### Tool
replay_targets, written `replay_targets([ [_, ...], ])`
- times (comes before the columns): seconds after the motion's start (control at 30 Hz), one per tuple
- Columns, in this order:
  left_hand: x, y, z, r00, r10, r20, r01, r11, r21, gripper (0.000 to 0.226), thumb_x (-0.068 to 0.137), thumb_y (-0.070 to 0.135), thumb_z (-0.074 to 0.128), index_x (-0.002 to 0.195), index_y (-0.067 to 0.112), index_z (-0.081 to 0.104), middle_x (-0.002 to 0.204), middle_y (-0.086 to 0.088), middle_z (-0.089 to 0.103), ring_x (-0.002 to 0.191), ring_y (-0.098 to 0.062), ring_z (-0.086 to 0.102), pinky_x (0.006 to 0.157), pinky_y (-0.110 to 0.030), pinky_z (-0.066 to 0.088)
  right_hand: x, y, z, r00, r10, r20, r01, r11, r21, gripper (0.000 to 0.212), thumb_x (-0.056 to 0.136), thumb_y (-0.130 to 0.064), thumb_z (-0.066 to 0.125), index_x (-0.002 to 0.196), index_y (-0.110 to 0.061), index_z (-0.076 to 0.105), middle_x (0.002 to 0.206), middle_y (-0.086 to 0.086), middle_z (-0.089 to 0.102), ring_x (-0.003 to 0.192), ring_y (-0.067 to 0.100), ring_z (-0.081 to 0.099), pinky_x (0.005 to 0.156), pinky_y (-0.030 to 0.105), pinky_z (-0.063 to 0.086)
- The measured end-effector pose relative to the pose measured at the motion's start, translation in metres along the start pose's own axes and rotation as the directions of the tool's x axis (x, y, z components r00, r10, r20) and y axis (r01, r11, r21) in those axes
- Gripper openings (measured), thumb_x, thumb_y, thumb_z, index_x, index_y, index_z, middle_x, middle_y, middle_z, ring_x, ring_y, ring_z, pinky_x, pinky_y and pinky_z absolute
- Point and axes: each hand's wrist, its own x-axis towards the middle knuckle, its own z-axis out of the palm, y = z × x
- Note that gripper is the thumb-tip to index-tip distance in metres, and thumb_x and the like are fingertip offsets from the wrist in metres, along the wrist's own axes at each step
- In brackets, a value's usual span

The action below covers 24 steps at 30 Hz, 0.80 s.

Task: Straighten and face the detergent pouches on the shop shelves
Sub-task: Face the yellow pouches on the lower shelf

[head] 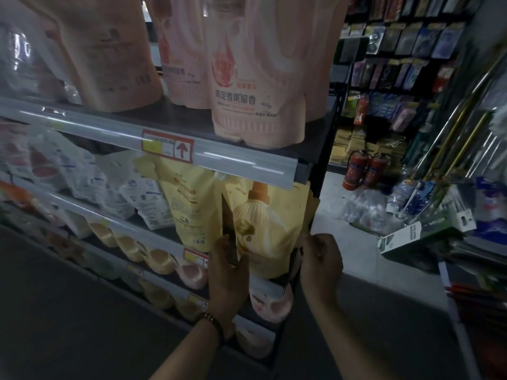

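Note:
A yellow detergent pouch (267, 229) with an orange cap stands at the right end of the middle shelf, its front facing me. My left hand (226, 266) grips its lower left edge, thumb on the front. My right hand (321, 260) holds its lower right edge at the shelf's end post, fingers curled. Another yellow pouch (192, 204) stands just to its left, turned back-side out. Pink pouches (258, 78) stand on the shelf above.
White pouches (142, 196) fill the middle shelf further left. Yellow and pink bottles (162, 260) line the lower shelves. Two red fire extinguishers (365, 170) stand on the floor to the right, near a plastic-bag heap (367, 209) and boxes (419, 234). Hanging goods cover the right wall.

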Motion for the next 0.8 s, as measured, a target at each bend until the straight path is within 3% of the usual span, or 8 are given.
replay_targets([
  [0.07,0.002,-0.001,-0.01,0.999,0.035,0.017,-0.034,0.999,-0.031,0.047,0.097,0.011,0.073,0.134,0.027,0.048,0.117,-0.006,0.066,0.103,-0.019,0.066,0.081,-0.025,0.053,-0.014,-0.005,0.005,0.999,0.007,-0.054,-0.005,0.999,0.035,0.022,0.103,-0.027,0.068,0.087,-0.013,0.062,0.075,-0.001,0.064,0.069,0.006,0.06,0.056,0.014,0.042],
  [0.23,0.011,-0.008,-0.035,0.996,0.076,0.056,-0.07,0.992,-0.101,0.037,0.097,0.012,0.071,0.128,0.025,0.055,0.113,-0.001,0.067,0.103,-0.021,0.068,0.084,-0.043,0.06,-0.049,-0.016,0.023,0.997,-0.036,-0.074,0.039,0.998,0.041,0.023,0.103,-0.031,0.066,0.085,-0.018,0.062,0.075,-0.011,0.064,0.069,0.005,0.059,0.058,0.021,0.042],
  [0.33,0.02,-0.01,-0.058,0.995,0.077,0.062,-0.07,0.991,-0.113,0.04,0.099,0.012,0.071,0.122,0.039,0.053,0.118,0.005,0.064,0.109,-0.019,0.066,0.087,-0.038,0.057,-0.071,-0.03,0.048,1.0,-0.017,0.017,0.016,0.998,0.066,0.021,0.096,-0.046,0.061,0.091,-0.025,0.065,0.084,-0.011,0.069,0.082,0.006,0.065,0.068,0.027,0.05],
  [0.43,0.036,-0.018,-0.086,0.993,0.042,0.106,-0.029,0.992,-0.126,0.045,0.097,0.016,0.075,0.133,0.03,0.051,0.128,0.004,0.062,0.112,-0.017,0.066,0.085,-0.029,0.055,-0.086,-0.039,0.081,0.997,0.009,0.076,-0.017,0.995,0.102,0.018,0.099,-0.043,0.067,0.094,-0.026,0.069,0.093,-0.009,0.073,0.093,0.009,0.069,0.079,0.034,0.054],
  [0.53,0.052,-0.025,-0.119,0.989,0.016,0.146,0.002,0.993,-0.12,0.052,0.097,0.016,0.074,0.142,0.021,0.05,0.135,0.001,0.058,0.115,-0.017,0.064,0.081,-0.023,0.052,-0.097,-0.052,0.113,0.988,0.07,0.14,-0.091,0.984,0.151,0.012,0.103,-0.033,0.067,0.095,-0.024,0.072,0.095,-0.011,0.075,0.096,0.007,0.07,0.086,0.033,0.054],
  [0.67,0.075,-0.036,-0.156,0.984,0.02,0.175,-0.006,0.997,-0.08,0.056,0.097,0.016,0.075,0.147,0.017,0.05,0.138,0.001,0.055,0.115,-0.016,0.062,0.081,-0.019,0.049,-0.106,-0.063,0.148,0.982,0.064,0.175,-0.091,0.985,0.149,0.015,0.099,-0.039,0.067,0.106,-0.026,0.073,0.109,-0.007,0.077,0.11,0.011,0.071,0.098,0.041,0.056],
  [0.8,0.094,-0.041,-0.176,0.978,0.021,0.206,-0.001,0.995,-0.097,0.057,0.096,0.017,0.076,0.147,0.018,0.052,0.134,0.0,0.062,0.12,-0.018,0.064,0.093,-0.034,0.054,-0.108,-0.075,0.169,0.976,0.049,0.214,-0.07,0.993,0.091,0.012,0.104,-0.03,0.067,0.115,-0.026,0.069,0.117,-0.015,0.073,0.114,-0.002,0.067,0.103,0.036,0.054],
])
